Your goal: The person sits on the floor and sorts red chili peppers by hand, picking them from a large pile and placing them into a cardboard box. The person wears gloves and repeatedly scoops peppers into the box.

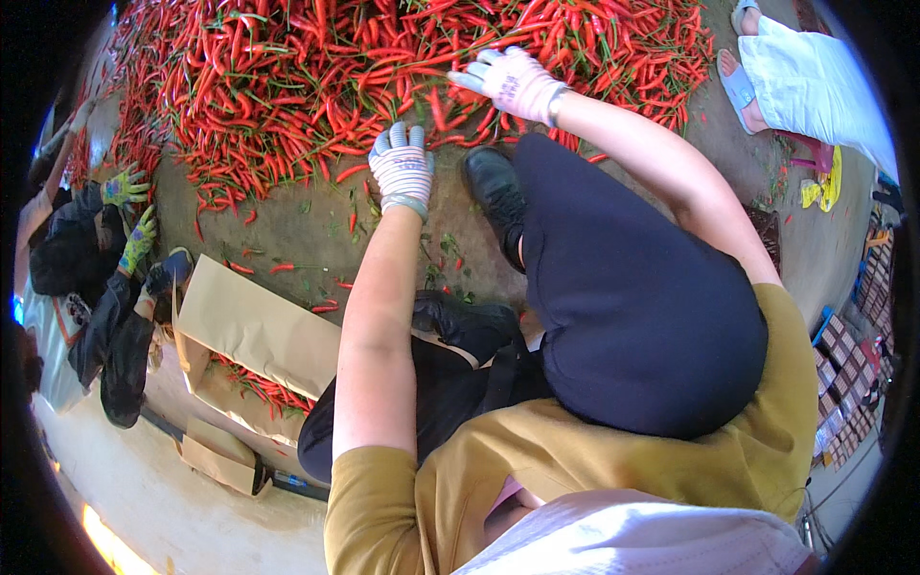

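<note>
A wide heap of red chili peppers (287,93) with green stems spreads over the floor before me. My left hand (402,169), in a striped knit glove with grey-coated fingers, is palm down at the heap's near edge, fingers spread a little. No pepper shows in it, though its underside is hidden. Further right, my right hand (519,85), in a matching glove, reaches over the peppers with its fingers apart. I see nothing held there; its palm faces away. Loose peppers and a strip of bare floor lie between the two hands.
At my left stands an open cardboard box (255,323) partly filled with chilies; a smaller carton (219,456) lies behind it. Another person's patterned gloves (136,241) are at the heap's left side. A sandalled person (740,90) is at right, near a pink stool (816,154) and stacked crates (844,388).
</note>
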Action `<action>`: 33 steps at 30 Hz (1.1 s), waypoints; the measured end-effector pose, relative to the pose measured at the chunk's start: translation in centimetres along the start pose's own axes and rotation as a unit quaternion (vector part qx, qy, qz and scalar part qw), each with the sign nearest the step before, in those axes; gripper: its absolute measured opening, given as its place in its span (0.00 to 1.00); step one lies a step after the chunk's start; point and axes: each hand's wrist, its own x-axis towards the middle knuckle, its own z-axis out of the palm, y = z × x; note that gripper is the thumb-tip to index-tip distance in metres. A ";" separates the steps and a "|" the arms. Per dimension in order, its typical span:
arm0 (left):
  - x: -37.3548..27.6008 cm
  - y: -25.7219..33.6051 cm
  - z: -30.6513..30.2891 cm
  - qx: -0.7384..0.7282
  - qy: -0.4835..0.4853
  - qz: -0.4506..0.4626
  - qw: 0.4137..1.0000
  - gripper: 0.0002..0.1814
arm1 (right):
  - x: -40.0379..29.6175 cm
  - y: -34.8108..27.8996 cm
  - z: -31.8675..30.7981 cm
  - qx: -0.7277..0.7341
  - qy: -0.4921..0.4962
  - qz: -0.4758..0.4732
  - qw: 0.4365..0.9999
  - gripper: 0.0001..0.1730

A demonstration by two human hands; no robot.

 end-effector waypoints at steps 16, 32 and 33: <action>-1.6 -1.3 -0.9 -0.152 -0.068 -0.246 0.955 0.20 | 3.2 -2.3 -4.6 0.197 0.022 0.176 0.964 0.34; 1.1 1.0 1.4 -0.518 0.098 -0.427 0.735 0.22 | 4.8 -1.8 -7.5 0.126 -0.054 0.116 0.984 0.49; 1.1 0.9 0.7 -0.528 0.071 -0.438 0.724 0.23 | 5.5 -0.4 -8.7 0.074 0.002 0.147 0.986 0.49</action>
